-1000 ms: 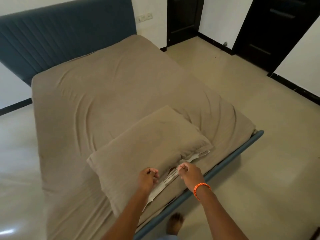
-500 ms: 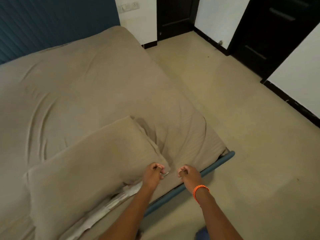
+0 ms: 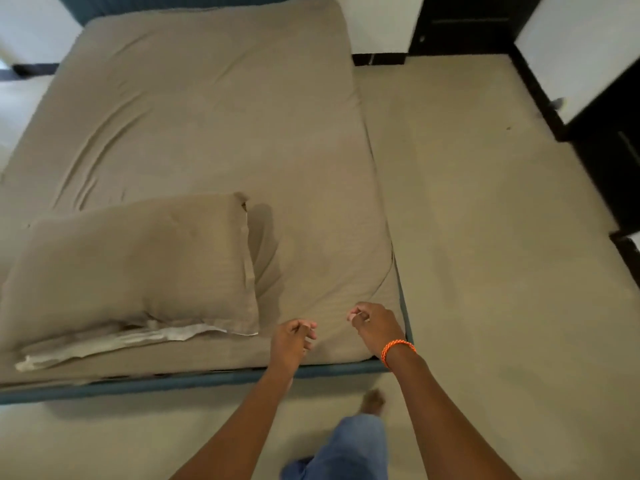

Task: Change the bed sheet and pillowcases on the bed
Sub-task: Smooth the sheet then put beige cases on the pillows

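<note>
Both hands are out over the near right corner of the bed (image 3: 388, 367), and neither one has hold of anything. The left hand (image 3: 291, 342) hovers above the taupe bed sheet (image 3: 214, 133) with its fingers loosely curled, empty. The right hand (image 3: 375, 325), with an orange bracelet (image 3: 398, 349) at the wrist, sits just beside it nearer the bed's edge, fingers bent in and thumb close to the fingertips; whether it pinches a bit of sheet I cannot tell. The two hands are apart, with a strip of sheet between them. The sheet covers the whole mattress, with wrinkles running across the far left part. The pillow (image 3: 131, 268) lies on the near left of the bed in a matching taupe pillowcase, its white inner fabric (image 3: 114, 344) sticking out along the near edge. It lies well clear of both hands. Below, a leg in blue jeans (image 3: 349, 448) and a bare foot (image 3: 372, 401) stand on the beige floor (image 3: 502, 271).
</note>
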{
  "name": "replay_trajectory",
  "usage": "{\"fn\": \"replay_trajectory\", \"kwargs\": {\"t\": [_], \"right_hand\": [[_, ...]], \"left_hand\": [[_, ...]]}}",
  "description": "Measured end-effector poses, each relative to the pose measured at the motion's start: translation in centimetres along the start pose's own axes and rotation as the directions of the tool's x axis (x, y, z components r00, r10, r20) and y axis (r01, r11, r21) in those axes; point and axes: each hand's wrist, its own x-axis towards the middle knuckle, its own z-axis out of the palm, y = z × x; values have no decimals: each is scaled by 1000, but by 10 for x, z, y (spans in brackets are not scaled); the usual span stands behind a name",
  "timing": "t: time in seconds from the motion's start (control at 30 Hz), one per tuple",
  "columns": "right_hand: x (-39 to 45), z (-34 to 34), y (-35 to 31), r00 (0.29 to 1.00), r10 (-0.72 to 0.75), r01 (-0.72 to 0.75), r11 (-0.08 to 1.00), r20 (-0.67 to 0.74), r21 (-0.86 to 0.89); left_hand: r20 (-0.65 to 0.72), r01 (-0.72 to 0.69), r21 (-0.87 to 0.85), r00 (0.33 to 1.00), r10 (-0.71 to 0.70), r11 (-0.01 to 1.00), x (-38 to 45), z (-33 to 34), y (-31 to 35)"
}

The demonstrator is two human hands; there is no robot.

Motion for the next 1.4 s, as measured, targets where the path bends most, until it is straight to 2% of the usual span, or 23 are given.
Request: {"fn": "replay_trajectory", "kwargs": {"t": [0.13, 0.2, 0.37, 0.5, 0.57, 0.73, 0.87, 0.9, 0.97, 1.03, 1.07, 1.13, 1.23, 1.3, 1.4], "right_hand": [[51, -36, 29, 994, -86, 92, 991, 66, -99], [77, -50, 53, 992, -77, 91, 984, 97, -151], [109, -79, 100, 934, -52, 172, 932, 353, -318], [149, -107, 99, 947, -81, 188, 926, 312, -327], [170, -115, 93, 928, -121, 246, 909, 352, -336], [240, -105, 93, 824, -177, 433, 810, 538, -396], [294, -69, 108, 744, -211, 561, 714, 634, -420], [301, -57, 115, 716, -220, 607, 664, 663, -436], [316, -32, 135, 632, -278, 741, 489, 723, -460], [323, -10, 156, 553, -378, 832, 302, 743, -466], [327, -3, 165, 533, -429, 846, 246, 729, -474], [339, 6, 178, 493, -541, 864, 213, 682, -456], [350, 15, 185, 407, -655, 907, 203, 637, -370], [352, 20, 189, 384, -690, 917, 206, 614, -341], [344, 16, 197, 340, -715, 931, 161, 611, -329]], "left_hand": [[-107, -2, -104, 994, -9, 995, 18, 56, -12], [-157, 35, -136, 986, -56, 990, 25, 83, -9], [-281, 93, -164, 950, -136, 982, 35, 133, -11], [-343, 59, -205, 931, -129, 977, 48, 165, 3], [-394, 13, -188, 915, -88, 982, 58, 182, 15], [-484, 41, 8, 875, -32, 999, 106, 220, 1], [-585, 163, 216, 811, -6, 963, 144, 249, -23], [-606, 211, 290, 796, 9, 933, 149, 256, -31], [-612, 271, 425, 789, 54, 864, 158, 275, -49], [-625, 264, 465, 774, 102, 845, 160, 291, -69], [-649, 250, 460, 749, 130, 852, 160, 296, -74], [-708, 221, 442, 681, 187, 869, 168, 302, -80], [-766, 239, 492, 576, 285, 837, 175, 305, -82], [-777, 297, 522, 552, 303, 799, 180, 306, -86], [-775, 353, 548, 555, 302, 758, 179, 315, -94]]}}
